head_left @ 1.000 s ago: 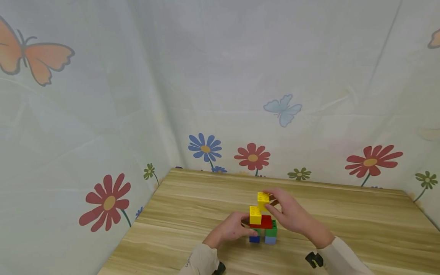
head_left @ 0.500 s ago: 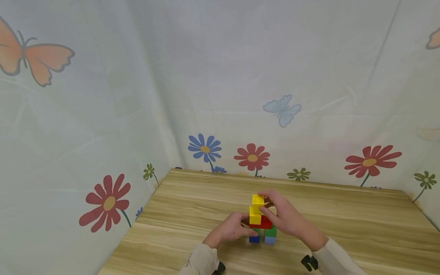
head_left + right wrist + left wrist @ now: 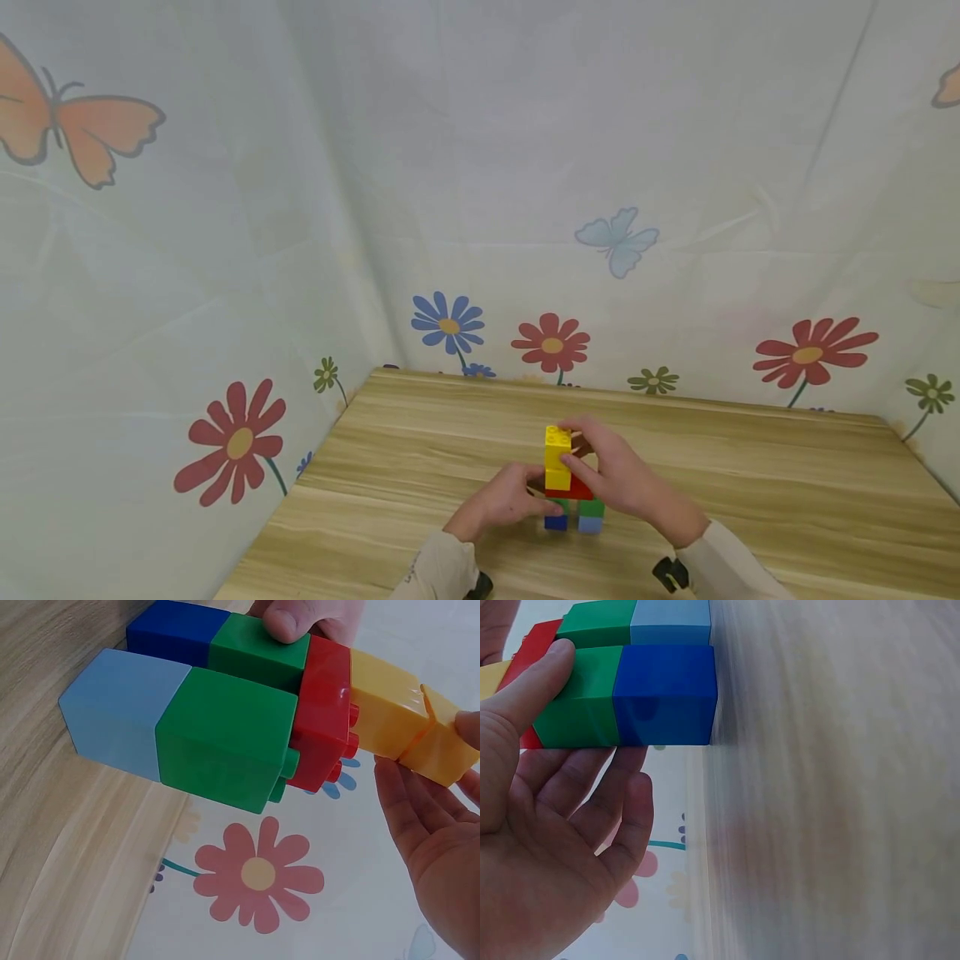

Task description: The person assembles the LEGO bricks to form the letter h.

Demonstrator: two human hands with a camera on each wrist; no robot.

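Observation:
A small toy brick structure stands on the wooden table. It has a dark blue brick and a light blue brick at the bottom, each with a green brick on top. Across the greens lies a red brick, carrying a lower yellow brick. My left hand grips the left green brick, thumb on its near face. Between thumb and fingers, my right hand pinches an upper yellow brick. It sits slightly tilted on the lower yellow one, a thin gap between them in the right wrist view.
The wood-grain table reaches back to a pale curtain printed with flowers and butterflies. Another curtain side runs along the table's left edge. Dark straps are at the wrists by the sleeves.
My right hand has moved left and slightly down with the upper yellow brick, from over the red brick onto the lower yellow brick. The left hand has stayed in place.

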